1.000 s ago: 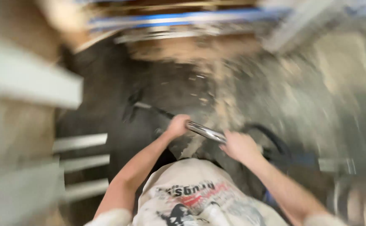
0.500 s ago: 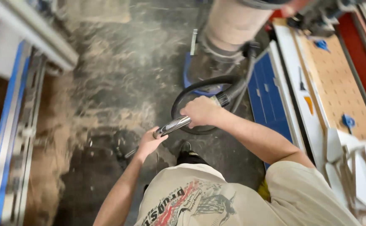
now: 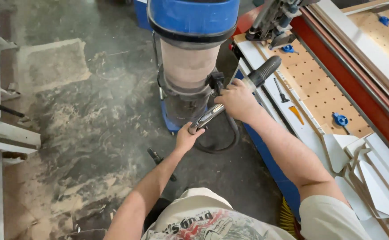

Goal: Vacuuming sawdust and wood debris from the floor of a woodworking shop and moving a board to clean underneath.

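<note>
left hand (image 3: pixel 188 138) clenched, right hand (image 3: pixel 238 101) clenched

Dusty floor (image 3: pixel 92 133), sawdust (image 3: pixel 52 64), dust extractor (image 3: pixel 190 66)

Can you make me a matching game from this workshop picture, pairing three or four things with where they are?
Things:
1. left hand
2. right hand
3. dust collector
4. sawdust

Places:
A. spread over the dark floor at the left
B. gripping the lower end of the metal tube
C. standing on the floor beside the perforated workbench
D. gripping the tube's upper end, near the black hose cuff

Pairs: 1-B, 2-D, 3-C, 4-A
</note>
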